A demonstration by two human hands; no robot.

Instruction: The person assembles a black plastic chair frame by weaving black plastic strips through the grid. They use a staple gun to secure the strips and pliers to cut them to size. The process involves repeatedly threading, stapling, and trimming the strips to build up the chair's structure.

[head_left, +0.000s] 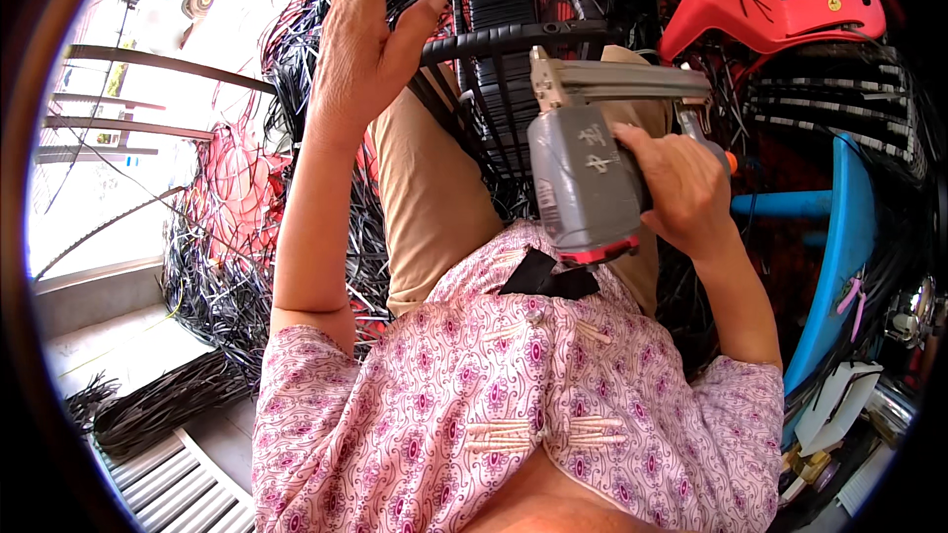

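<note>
My right hand is wrapped round the handle of a grey staple gun with a metal magazine and a red-edged end. The tool hangs over my lap, its metal nose beside a black frame. My left hand is raised at the upper left, thumb spread away and fingers stretched toward the top edge, where their tips leave view. Between my knees stands the black tubular frame, with black strips running along it. My left thumb is close to its bar; whether it touches, I cannot tell.
Heaps of loose black strips lie to the left and beyond the frame. A red plastic chair is at the upper right, above a black-and-white woven piece. A blue plastic piece stands right of my arm. A white slatted piece lies lower left.
</note>
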